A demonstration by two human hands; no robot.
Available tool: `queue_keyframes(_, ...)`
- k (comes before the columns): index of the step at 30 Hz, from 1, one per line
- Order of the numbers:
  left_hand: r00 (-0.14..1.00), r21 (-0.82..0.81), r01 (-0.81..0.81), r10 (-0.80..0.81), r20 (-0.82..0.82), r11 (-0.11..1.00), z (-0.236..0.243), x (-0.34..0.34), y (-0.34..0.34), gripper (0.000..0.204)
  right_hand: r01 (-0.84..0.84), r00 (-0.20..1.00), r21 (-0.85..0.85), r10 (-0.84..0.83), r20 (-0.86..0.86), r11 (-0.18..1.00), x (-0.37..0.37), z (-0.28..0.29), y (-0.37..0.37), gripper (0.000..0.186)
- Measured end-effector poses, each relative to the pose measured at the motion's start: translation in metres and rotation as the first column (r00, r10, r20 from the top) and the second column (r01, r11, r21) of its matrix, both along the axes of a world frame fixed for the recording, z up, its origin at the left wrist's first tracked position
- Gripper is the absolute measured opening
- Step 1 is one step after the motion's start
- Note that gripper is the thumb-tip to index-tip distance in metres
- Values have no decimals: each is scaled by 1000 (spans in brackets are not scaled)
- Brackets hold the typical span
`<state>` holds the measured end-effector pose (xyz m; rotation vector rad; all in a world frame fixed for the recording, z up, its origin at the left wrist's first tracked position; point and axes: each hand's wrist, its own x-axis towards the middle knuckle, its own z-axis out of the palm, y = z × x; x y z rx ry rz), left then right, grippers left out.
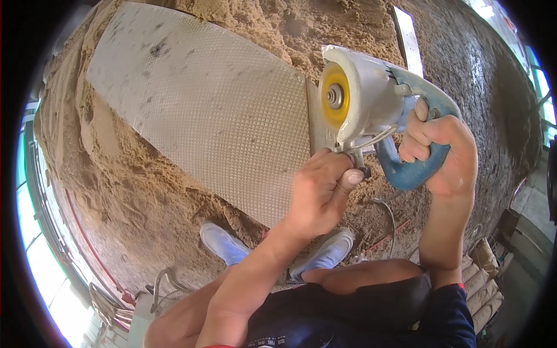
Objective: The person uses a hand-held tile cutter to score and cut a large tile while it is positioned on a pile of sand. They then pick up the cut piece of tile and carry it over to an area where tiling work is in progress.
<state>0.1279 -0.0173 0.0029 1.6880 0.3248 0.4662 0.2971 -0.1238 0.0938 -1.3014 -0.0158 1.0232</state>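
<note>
A hand-held circular saw, with a grey housing and a blue handle, is held up in front of me. The yellow flange at the hub of its round guard faces left. Wrapped round the blue loop handle at the rear is my right hand, closed. My left hand is closed on the metal fitting at the saw's lower edge, thumb toward a dark knob. Left of the saw a large pale tile with a waffle-textured face lies on sand, its right end close beside the saw.
Heaped damp sand surrounds the tile. Beyond the saw lies a flat pale strip. A grey cable runs over the ground near my shoes. A red hose crosses the left side; stacked bags stand at lower right.
</note>
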Motion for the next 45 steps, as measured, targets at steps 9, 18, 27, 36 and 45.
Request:
queue_keyframes(9, 999, 13, -48, 48, 15, 999, 2, -5, 2, 15, -16, 1000, -16, 16, -12, 1000, -3, 1, 10, 23)
queue_keyframes(18, 1000, 25, 7, -6, -17, 1000, 1, -5, 2, 29, -2, 1000, -11, 2, 0, 1000, -4, 2, 7, 22)
queue_keyframes(27, 999, -1, -38, 38, 5, 999, 1, -8, 1, 15, -21, 1000, -13, 20, -11, 1000, -4, -2, 8, 23)
queue_keyframes(36, 1000, 14, -18, 18, -7, 1000, 1, -1, 2, 16, -6, 1000, -1, 6, 3, 1000, -1, 2, 7, 22)
queue_keyframes(45, 997, -19, -72, 72, -24, 997, 0, -1, 4, 18, 30, 999, 15, -30, -13, 999, 0, 0, 17, 18)
